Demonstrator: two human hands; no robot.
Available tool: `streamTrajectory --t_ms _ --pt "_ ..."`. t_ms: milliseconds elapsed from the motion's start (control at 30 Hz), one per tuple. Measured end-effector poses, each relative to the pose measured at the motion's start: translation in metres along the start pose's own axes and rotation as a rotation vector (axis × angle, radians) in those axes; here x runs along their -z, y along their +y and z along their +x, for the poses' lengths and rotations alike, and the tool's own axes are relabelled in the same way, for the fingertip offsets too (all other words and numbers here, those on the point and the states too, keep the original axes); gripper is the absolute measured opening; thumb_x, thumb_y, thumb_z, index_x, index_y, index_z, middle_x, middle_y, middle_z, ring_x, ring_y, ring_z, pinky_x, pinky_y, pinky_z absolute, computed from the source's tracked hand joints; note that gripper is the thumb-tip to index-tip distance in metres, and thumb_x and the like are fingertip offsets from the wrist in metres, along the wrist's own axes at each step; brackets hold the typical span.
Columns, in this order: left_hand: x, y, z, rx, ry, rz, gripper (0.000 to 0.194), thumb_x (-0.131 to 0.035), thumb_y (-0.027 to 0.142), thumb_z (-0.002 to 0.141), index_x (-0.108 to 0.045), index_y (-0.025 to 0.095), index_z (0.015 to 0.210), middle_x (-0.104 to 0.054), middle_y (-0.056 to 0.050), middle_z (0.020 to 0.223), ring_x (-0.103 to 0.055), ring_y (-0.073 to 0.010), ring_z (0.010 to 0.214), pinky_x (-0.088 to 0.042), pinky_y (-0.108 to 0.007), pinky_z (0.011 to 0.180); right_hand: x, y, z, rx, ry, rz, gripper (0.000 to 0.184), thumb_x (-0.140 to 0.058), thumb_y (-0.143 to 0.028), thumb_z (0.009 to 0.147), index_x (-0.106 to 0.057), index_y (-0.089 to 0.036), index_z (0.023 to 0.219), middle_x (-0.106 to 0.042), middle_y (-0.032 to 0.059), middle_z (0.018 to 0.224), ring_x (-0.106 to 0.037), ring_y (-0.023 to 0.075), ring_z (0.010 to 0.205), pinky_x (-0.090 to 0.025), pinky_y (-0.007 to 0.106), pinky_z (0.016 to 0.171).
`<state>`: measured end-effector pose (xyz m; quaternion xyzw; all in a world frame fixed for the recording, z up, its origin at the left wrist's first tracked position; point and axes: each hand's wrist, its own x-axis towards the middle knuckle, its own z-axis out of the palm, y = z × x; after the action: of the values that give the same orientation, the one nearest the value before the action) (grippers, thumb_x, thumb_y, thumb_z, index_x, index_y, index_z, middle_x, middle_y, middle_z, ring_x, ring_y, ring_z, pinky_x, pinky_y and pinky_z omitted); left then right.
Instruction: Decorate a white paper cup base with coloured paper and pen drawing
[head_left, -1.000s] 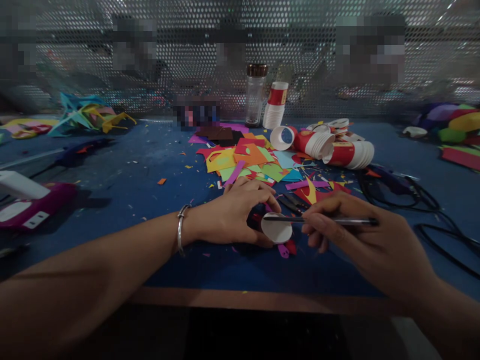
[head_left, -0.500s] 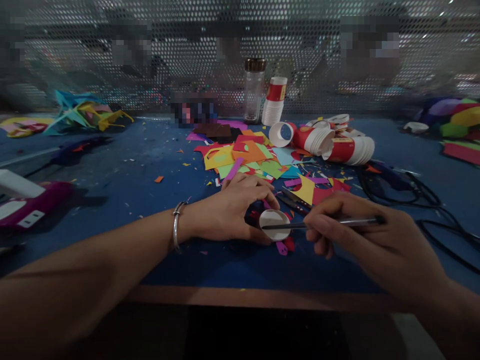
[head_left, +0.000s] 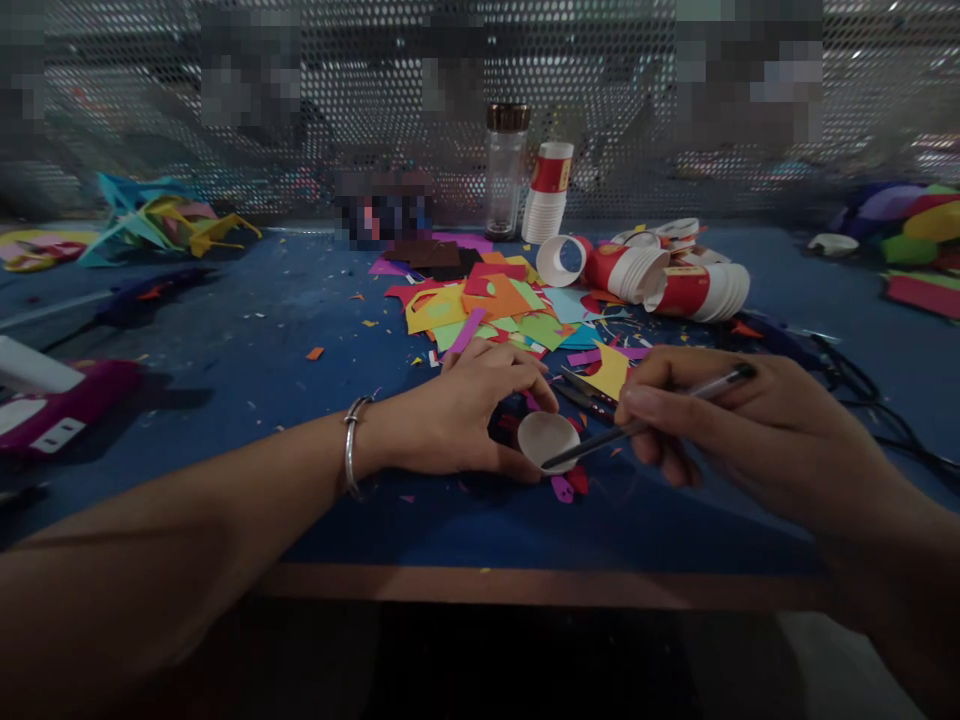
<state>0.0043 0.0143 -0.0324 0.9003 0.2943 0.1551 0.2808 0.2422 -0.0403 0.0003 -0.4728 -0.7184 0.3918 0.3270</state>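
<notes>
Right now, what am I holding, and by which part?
Your right hand grips a pen around its middle; your left hand holds a round white piece by its edge.

Looks matt and papery on the white round piece [head_left: 549, 438], like glossy plastic on the pen [head_left: 589, 446]. Gleams like polished metal on the bracelet [head_left: 350, 443]. Shows matt paper in the coloured scraps [head_left: 495, 298], perforated metal in the screen [head_left: 375, 140].

We log pen [head_left: 598, 441] over what's probably a cup [head_left: 546, 435], scraps [head_left: 491, 305] behind, toppled cups [head_left: 697, 292] behind right, bottle [head_left: 505, 185] farther back.
</notes>
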Motion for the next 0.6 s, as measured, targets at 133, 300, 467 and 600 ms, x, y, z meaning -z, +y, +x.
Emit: streamTrajectory --t_ms 133,300,467,600 --pt "-0.001 -0.001 0.000 0.010 0.008 -0.015 0.050 -0.087 0.044 0.069 -0.067 0.025 0.111 -0.057 -0.009 0.131 -0.045 -0.0353 0.132 -0.032 -0.057 0.113 0.003 -0.009 0.011 -0.001 -0.038 -0.051 0.037 -0.069 -0.046 0.089 -0.064 -0.020 0.063 -0.062 -0.0012 0.053 -0.054 0.0084 0.039 -0.040 0.017 0.035" --pt "-0.003 -0.004 -0.001 -0.021 0.019 -0.021 0.049 -0.086 0.044 0.070 -0.066 0.025 0.111 -0.057 -0.009 0.127 -0.048 -0.0323 0.127 -0.035 -0.053 0.112 0.007 -0.017 0.025 -0.007 -0.136 -0.120 0.039 -0.068 -0.047 0.088 -0.062 -0.022 0.060 -0.060 -0.0016 0.047 -0.051 0.0088 0.035 -0.035 0.020 0.032" --pt "-0.003 -0.004 -0.002 -0.031 0.020 -0.021 0.047 -0.087 0.043 0.071 -0.067 0.025 0.110 -0.057 -0.008 0.127 -0.047 -0.0307 0.127 -0.038 -0.049 0.110 0.008 -0.022 0.032 -0.007 -0.143 -0.168 0.048 -0.070 -0.053 0.085 -0.056 -0.022 0.051 -0.056 0.0003 0.044 -0.045 0.0081 0.032 -0.031 0.023 0.032" --pt "-0.002 -0.004 -0.002 -0.036 0.012 -0.017 0.048 -0.086 0.043 0.073 -0.067 0.023 0.112 -0.058 -0.009 0.125 -0.049 -0.0291 0.125 -0.038 -0.048 0.110 0.007 -0.025 0.032 0.065 -0.116 -0.300 0.049 -0.063 -0.055 0.087 -0.055 -0.023 0.051 -0.054 -0.0004 0.045 -0.047 0.0096 0.035 -0.032 0.024 0.035"
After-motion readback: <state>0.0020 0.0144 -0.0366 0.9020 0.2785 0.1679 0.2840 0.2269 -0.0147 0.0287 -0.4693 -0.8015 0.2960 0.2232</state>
